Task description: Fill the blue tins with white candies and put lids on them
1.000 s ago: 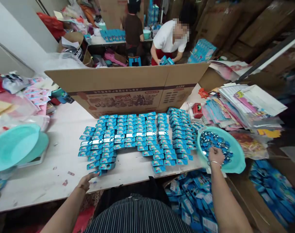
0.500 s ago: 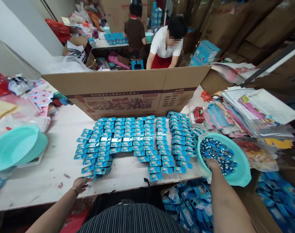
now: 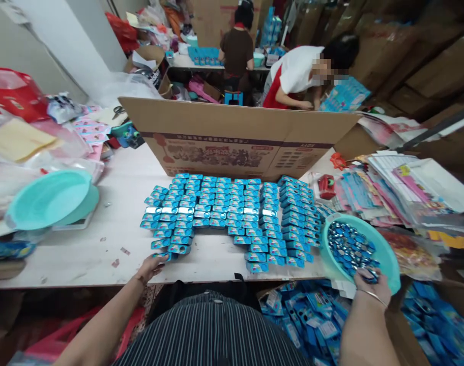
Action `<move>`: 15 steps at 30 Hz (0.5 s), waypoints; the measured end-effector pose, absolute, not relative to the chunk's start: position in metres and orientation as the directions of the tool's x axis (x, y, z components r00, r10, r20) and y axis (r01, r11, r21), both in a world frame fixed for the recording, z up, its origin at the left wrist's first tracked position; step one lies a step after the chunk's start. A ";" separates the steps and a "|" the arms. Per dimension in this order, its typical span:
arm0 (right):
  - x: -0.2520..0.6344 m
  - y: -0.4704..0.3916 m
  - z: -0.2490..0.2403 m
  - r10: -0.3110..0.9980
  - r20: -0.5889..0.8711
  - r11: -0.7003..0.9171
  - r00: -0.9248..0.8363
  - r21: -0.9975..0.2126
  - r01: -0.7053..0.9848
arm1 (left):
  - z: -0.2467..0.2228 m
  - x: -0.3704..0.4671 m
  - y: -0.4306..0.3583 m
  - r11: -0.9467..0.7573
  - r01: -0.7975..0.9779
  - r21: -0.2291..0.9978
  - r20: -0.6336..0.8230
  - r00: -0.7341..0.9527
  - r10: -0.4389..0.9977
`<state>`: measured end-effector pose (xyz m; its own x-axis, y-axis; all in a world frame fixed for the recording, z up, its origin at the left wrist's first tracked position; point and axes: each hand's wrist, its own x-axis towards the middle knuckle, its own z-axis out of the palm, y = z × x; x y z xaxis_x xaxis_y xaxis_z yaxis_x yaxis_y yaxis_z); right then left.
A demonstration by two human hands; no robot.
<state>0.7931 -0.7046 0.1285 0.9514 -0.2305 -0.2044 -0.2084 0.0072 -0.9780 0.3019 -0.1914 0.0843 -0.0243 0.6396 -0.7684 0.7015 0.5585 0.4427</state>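
Rows of small blue boxes [image 3: 216, 203] stand close together on the white table, many with a round hole at one end. My left hand [image 3: 151, 268] is at the front left corner of these rows, its fingers closed around the end of one blue box [image 3: 166, 256]. On the right, a turquoise basin [image 3: 389, 249] holds many shiny round blue-and-silver discs [image 3: 348, 246]. My right hand [image 3: 377, 285] is over the basin's near side, palm up, fingers curled around several of these discs [image 3: 369, 275].
A large cardboard carton [image 3: 235, 119] stands behind the rows. Another turquoise basin [image 3: 52, 198] sits at left. Paper packaging stacks [image 3: 373, 188] and a red device [image 3: 326, 186] lie at right. Blue boxes fill a carton [image 3: 304, 315] below the table edge. Two co-workers are beyond.
My right hand has come up out of the discs toward the basin's near right side with several in it. My left hand stays at the corner box. The white-shirted co-worker leans right.
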 end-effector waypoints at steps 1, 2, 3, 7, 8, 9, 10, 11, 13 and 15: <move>0.783 -0.696 0.129 -0.233 -0.284 0.231 0.930 -0.945 -0.231 | 0.083 0.300 -0.192 0.587 0.675 0.447 -0.786 -0.018 0.618; 0.773 -0.684 0.128 -0.213 -0.349 0.387 0.913 -0.888 -0.249 | 0.081 0.297 -0.192 0.611 0.647 0.456 -0.797 -0.008 0.603; 0.762 -0.670 0.127 -0.185 -0.385 0.454 0.904 -0.849 -0.269 | 0.080 0.295 -0.193 0.629 0.620 0.469 -0.803 0.003 0.596; 0.706 -0.582 0.116 0.034 -0.422 0.354 0.906 -0.842 -0.406 | 0.074 0.283 -0.196 0.650 0.545 0.530 -0.787 0.029 0.616; 0.687 -0.554 0.113 0.123 -0.440 0.293 0.889 -0.840 -0.456 | 0.071 0.281 -0.197 0.646 0.535 0.544 -0.777 0.030 0.629; 0.667 -0.524 0.110 0.218 -0.471 0.217 0.855 -0.831 -0.513 | 0.069 0.279 -0.199 0.640 0.528 0.559 -0.765 0.031 0.643; 0.644 -0.493 0.108 0.329 -0.514 0.125 0.793 -0.808 -0.576 | 0.066 0.277 -0.200 0.632 0.522 0.573 -0.754 0.035 0.656; 0.620 -0.462 0.106 0.418 -0.558 0.032 0.716 -0.779 -0.626 | 0.063 0.276 -0.202 0.623 0.517 0.588 -0.743 0.041 0.668; 0.570 -0.402 0.102 0.570 -0.640 -0.183 0.516 -0.711 -0.679 | 0.057 0.274 -0.205 0.600 0.506 0.620 -0.718 0.057 0.694; 0.521 -0.351 0.097 0.635 -0.680 -0.376 0.366 -0.686 -0.623 | 0.051 0.274 -0.208 0.569 0.496 0.655 -0.680 0.060 0.730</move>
